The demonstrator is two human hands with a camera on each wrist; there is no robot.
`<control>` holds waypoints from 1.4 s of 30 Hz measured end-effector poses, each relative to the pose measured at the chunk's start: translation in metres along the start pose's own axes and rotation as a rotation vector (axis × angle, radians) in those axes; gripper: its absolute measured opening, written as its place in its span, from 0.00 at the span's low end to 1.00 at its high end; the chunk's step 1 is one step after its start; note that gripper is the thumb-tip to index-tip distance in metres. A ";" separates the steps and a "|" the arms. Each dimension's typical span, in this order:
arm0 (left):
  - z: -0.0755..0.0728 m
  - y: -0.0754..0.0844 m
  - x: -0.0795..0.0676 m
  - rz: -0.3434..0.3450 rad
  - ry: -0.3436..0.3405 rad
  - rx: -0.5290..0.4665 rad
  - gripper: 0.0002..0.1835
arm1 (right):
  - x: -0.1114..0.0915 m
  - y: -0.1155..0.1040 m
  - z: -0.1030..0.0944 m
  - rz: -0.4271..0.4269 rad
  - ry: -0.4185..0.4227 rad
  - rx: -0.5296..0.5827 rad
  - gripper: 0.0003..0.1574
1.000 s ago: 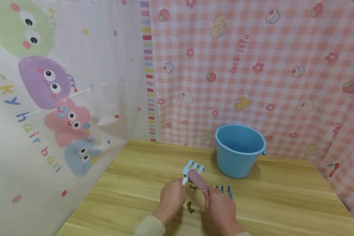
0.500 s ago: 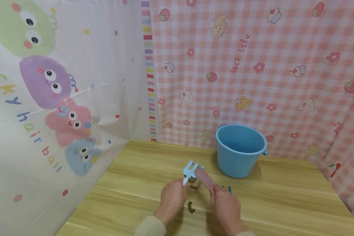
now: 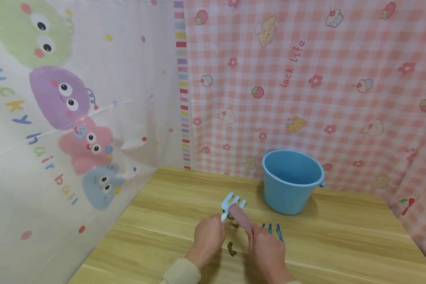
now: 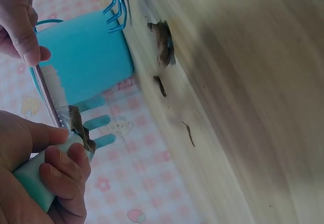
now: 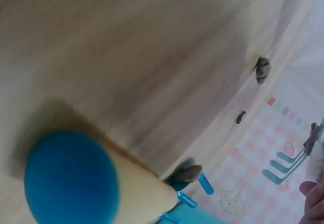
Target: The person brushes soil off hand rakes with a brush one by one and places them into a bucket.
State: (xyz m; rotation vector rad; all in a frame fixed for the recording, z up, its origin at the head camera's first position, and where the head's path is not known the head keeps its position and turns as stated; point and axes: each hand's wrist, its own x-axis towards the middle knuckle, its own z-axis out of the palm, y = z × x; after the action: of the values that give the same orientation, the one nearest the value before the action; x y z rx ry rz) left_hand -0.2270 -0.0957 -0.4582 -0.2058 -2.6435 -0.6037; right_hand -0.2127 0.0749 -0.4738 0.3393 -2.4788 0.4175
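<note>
My left hand [image 3: 208,236] grips the pale handle of a light blue hand rake [image 3: 225,206], its tines raised above the table. A brown, mud-like clump [image 4: 78,127] clings where the tines meet the handle. In my right hand [image 3: 268,248] is a pink-backed brush [image 3: 240,216], pinched between thumb and fingers. Its white bristles [image 4: 56,92] touch the clump in the left wrist view. Below the hands, a curved brown piece [image 3: 231,249] and smaller bits lie on the tabletop. The right wrist view shows the right hand only at its edge.
A light blue bucket [image 3: 292,193] stands at the back right, with something pale just visible inside. Partly under my right hand lies a darker blue rake [image 3: 271,229]; its wooden handle [image 5: 144,183] ends in a blue cap. Patterned cloths hang behind and left.
Half a second ago the brush was farther right, off the clump; it is now back left over it. The left hand and rake stay nearly still. The head view has turned slightly left.
</note>
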 end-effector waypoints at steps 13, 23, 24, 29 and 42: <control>0.004 -0.003 -0.002 -0.004 -0.001 0.027 0.11 | 0.005 0.013 -0.002 0.010 -0.014 -0.004 0.14; 0.004 -0.001 -0.001 0.018 0.017 0.041 0.10 | 0.007 0.004 -0.005 -0.009 0.049 0.057 0.11; 0.004 -0.001 -0.001 0.019 0.021 0.041 0.09 | 0.006 0.002 -0.004 -0.021 0.042 0.053 0.11; 0.004 -0.001 0.000 -0.008 0.012 0.028 0.10 | 0.002 0.000 -0.001 -0.020 0.016 -0.003 0.10; 0.002 -0.001 0.000 -0.014 0.001 -0.001 0.09 | 0.004 0.006 -0.001 0.009 -0.015 -0.027 0.13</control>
State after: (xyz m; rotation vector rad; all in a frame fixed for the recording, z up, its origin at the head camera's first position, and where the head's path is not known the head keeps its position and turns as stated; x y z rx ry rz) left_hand -0.2279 -0.0956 -0.4607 -0.1874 -2.6460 -0.6101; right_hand -0.2167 0.0801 -0.4719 0.3215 -2.4988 0.3868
